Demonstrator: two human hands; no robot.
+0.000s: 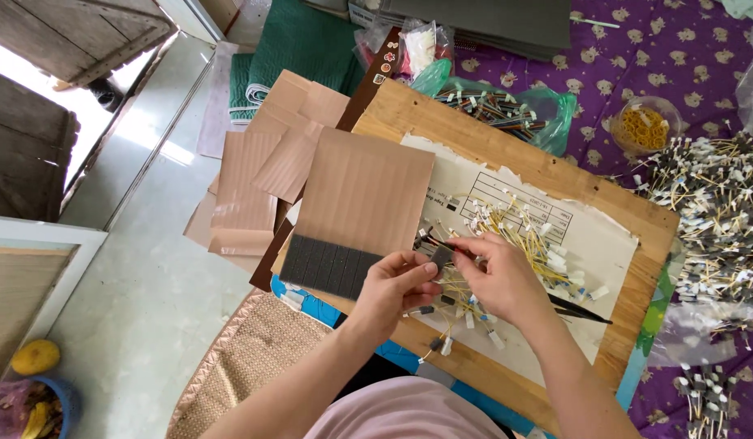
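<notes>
The left hand pinches a small dark pad between thumb and fingertips, just above the wooden board. The right hand meets it, fingers closed narrowly on a thin wire laid against the pad. The pad looks sticky, so it could grab the wire crooked or cling to a fingertip if the pinch shifts. Just beyond the hands lies a loose heap of yellow wires on a torn paper sheet; a stray loop could snag and drag others along. Left of it rests a brown backing sheet with a strip of dark pads. Farther right, a larger pile of finished wires covers the purple cloth.
</notes>
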